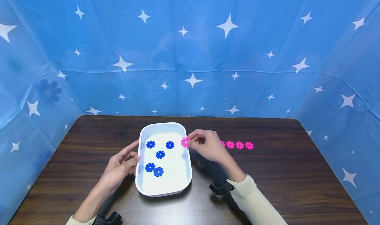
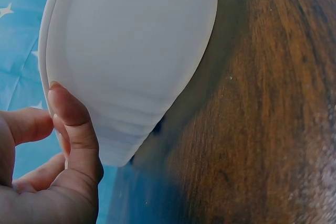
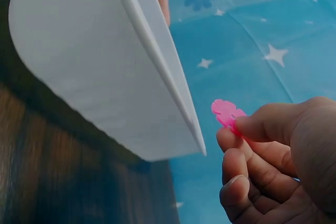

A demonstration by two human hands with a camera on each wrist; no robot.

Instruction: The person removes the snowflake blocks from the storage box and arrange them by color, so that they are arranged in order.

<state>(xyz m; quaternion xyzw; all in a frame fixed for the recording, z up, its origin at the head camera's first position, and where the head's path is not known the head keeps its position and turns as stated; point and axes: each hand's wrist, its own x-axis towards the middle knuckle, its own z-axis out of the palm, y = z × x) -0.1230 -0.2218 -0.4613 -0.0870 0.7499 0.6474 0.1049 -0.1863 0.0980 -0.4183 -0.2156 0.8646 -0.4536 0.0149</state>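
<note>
Scene: a white tray [image 1: 164, 189] is set mid-table on a dark wood table [image 1: 267, 185], w/ blue star-print cloth [image 1: 190, 53] hung behind & at both sides.
Right hand: the right hand [image 1: 209, 146] is held at the tray's right rim; a pink flower disc [image 1: 185, 142] is pinched betw. thumb & forefinger tips, other fingers curled under. The disc is kept edge-on over the rim, apparently so it can be let go inside the tray.
Left hand: the left hand [image 1: 123, 164] is laid against the tray's left wall, fingers nearly straight, nothing gripped; the tray seems steadied that way.
In tray: five blue flower discs [image 1: 160, 154] are lying flat, two touching nr. the front.
On table: a row of pink discs [image 1: 239, 145] is lined up just right of the right hand, within easy reach.
Wrists: dark camera straps [image 1: 221, 187] are worn at both cuffs.
</note>
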